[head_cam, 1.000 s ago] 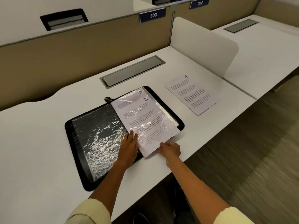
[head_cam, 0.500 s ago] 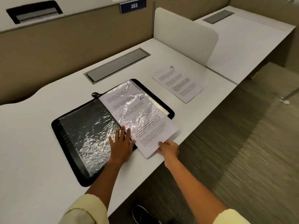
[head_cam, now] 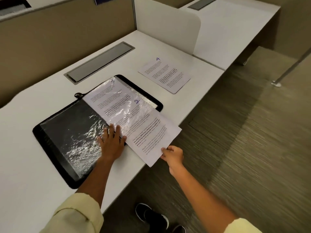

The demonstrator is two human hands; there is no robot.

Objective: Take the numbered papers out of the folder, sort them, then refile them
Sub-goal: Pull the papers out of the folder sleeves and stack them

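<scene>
Bare desk [head_cam: 30,165] left of folder [head_cam: 55,145]; divider [head_cam: 168,24] blocks right.

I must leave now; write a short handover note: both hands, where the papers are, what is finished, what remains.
Left hand lies flat on the open folder, holding it down.
Right hand pinches the near corner of paper 2, about half out of its plastic sleeve.
Paper 4 lies loose on the desk, right of the folder.
Paper 3 is in the sleeve under paper 2.
Left: finish pulling 2, remove 3, sort, refile.

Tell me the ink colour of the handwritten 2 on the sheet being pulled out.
Purple-blue ink on the sheet marked 2, clearest in the head view.
</scene>
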